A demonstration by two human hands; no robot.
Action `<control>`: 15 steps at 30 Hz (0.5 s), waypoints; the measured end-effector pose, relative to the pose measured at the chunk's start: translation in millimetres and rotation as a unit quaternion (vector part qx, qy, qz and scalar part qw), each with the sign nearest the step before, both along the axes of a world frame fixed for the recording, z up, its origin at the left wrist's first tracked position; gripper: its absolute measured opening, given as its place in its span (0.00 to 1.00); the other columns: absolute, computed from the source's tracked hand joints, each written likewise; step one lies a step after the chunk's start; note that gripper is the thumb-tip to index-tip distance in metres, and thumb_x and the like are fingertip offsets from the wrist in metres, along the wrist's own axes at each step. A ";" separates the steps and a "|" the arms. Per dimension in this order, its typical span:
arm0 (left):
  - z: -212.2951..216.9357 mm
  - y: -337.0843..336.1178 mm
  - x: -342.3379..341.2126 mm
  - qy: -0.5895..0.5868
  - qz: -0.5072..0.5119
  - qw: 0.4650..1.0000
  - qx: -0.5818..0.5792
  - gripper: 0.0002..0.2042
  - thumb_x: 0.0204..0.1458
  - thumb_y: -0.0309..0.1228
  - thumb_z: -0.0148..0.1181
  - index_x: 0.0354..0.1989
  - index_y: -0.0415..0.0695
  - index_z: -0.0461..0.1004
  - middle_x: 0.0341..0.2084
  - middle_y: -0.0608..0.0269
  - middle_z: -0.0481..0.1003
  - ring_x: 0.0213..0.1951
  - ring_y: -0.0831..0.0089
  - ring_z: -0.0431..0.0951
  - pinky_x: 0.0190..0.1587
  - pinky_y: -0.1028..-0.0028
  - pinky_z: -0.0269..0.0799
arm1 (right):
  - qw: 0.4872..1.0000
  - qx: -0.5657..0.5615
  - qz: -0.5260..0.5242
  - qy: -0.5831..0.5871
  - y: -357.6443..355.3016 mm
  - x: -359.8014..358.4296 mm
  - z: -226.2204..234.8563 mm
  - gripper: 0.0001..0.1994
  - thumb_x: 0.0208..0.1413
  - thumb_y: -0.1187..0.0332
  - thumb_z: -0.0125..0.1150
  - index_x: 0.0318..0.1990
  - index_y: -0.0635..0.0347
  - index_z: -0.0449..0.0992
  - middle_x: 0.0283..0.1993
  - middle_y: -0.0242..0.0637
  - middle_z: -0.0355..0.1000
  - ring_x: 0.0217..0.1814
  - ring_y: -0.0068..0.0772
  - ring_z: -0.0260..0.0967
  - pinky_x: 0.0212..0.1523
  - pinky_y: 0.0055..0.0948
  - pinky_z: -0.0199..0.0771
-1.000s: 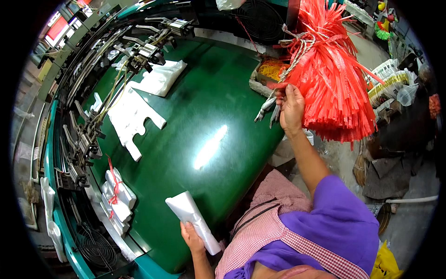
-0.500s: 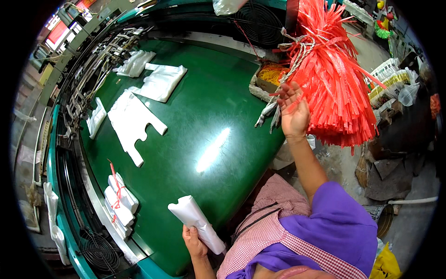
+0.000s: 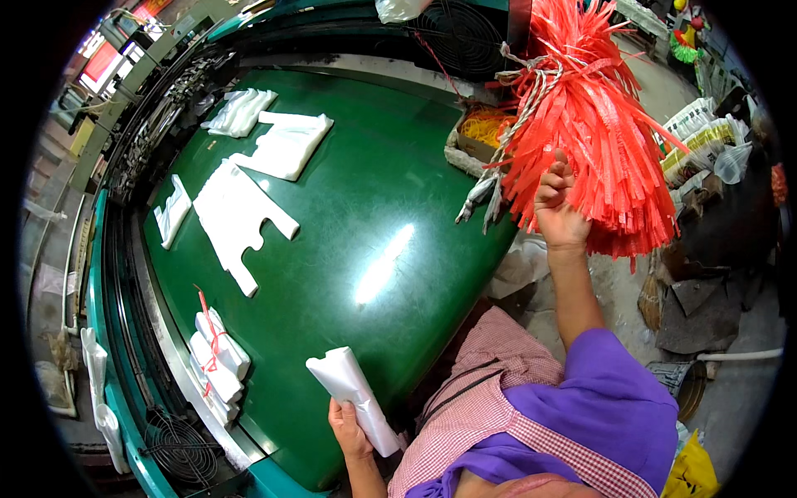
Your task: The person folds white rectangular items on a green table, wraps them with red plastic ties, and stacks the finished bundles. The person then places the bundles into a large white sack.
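Observation:
My left hand (image 3: pixel 349 425) grips a folded stack of white plastic bags (image 3: pixel 353 394) over the near edge of the green table (image 3: pixel 374 207). My right hand (image 3: pixel 556 207) is raised at the right, its fingers closed among the strands of a big hanging bunch of red plastic strings (image 3: pixel 598 124). A flat stack of white vest-shaped bags (image 3: pixel 237 216) lies on the table at the left, with more white stacks (image 3: pixel 286 141) behind it. Bundles of bags tied with red string (image 3: pixel 214 349) sit near the table's left rim.
A cardboard box with yellow rubber bands (image 3: pixel 481 133) stands at the table's right edge. A bag-making machine (image 3: pixel 158 91) runs along the far left. A fan grille (image 3: pixel 178 448) is at the lower left. Sacks and clutter (image 3: pixel 706 141) fill the floor on the right.
My right hand has risen further into the red strings. The folded stack in my left hand has tilted a little. The view has shifted, showing more white stacks on the far side of the table.

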State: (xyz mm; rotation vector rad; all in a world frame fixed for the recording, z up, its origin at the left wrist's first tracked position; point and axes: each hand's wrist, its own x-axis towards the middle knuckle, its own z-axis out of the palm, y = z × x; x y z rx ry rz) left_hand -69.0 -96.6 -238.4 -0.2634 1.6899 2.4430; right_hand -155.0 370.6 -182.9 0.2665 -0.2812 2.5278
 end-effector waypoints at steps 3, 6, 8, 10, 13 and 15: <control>-2.8 -4.4 -0.3 -0.003 0.001 1.000 -0.014 0.16 0.59 0.37 0.52 0.49 0.39 0.64 0.32 0.53 0.76 0.26 0.71 0.77 0.26 0.74 0.75 | 0.996 0.033 0.064 0.052 8.6 0.8 -6.1 0.26 0.55 0.59 0.58 0.57 0.66 0.65 0.40 0.37 0.72 0.33 0.24 0.64 0.30 0.18 0.67; 0.1 0.1 -0.7 -0.008 0.015 1.000 -0.009 0.16 0.60 0.36 0.52 0.49 0.39 0.64 0.32 0.54 0.76 0.26 0.71 0.77 0.26 0.73 0.75 | 0.999 0.021 0.013 -0.023 1.4 -3.2 1.4 0.27 0.56 0.60 0.57 0.58 0.68 0.63 0.41 0.35 0.71 0.32 0.23 0.63 0.30 0.18 0.67; 0.1 0.1 1.8 -0.009 0.031 0.999 -0.017 0.15 0.60 0.36 0.52 0.49 0.39 0.65 0.32 0.54 0.76 0.26 0.71 0.77 0.26 0.73 0.75 | 0.974 -0.052 -0.110 -0.190 -31.3 -5.9 42.9 0.27 0.57 0.60 0.57 0.58 0.69 0.63 0.40 0.34 0.70 0.31 0.21 0.62 0.30 0.18 0.66; 0.3 0.2 2.4 -0.010 0.029 0.999 -0.015 0.15 0.60 0.36 0.52 0.49 0.39 0.65 0.33 0.54 0.76 0.26 0.71 0.77 0.26 0.73 0.75 | 0.987 -0.066 -0.053 -0.137 -31.5 -3.0 51.8 0.26 0.58 0.60 0.55 0.58 0.70 0.62 0.38 0.32 0.70 0.30 0.21 0.61 0.29 0.19 0.65; -0.5 -2.0 4.1 -0.012 0.015 1.000 -0.010 0.15 0.60 0.35 0.52 0.49 0.39 0.65 0.33 0.54 0.76 0.26 0.71 0.77 0.26 0.73 0.75 | 0.996 -0.034 0.080 0.026 -1.1 3.4 14.2 0.19 0.62 0.65 0.50 0.57 0.67 0.65 0.33 0.29 0.66 0.26 0.17 0.59 0.24 0.16 0.59; -4.6 -5.0 3.4 -0.012 0.013 1.000 -0.009 0.15 0.60 0.36 0.52 0.50 0.39 0.65 0.33 0.54 0.76 0.26 0.71 0.77 0.26 0.73 0.75 | 0.997 0.003 0.072 0.024 -0.5 3.9 11.7 0.17 0.63 0.65 0.50 0.55 0.65 0.67 0.31 0.29 0.66 0.24 0.16 0.57 0.22 0.15 0.57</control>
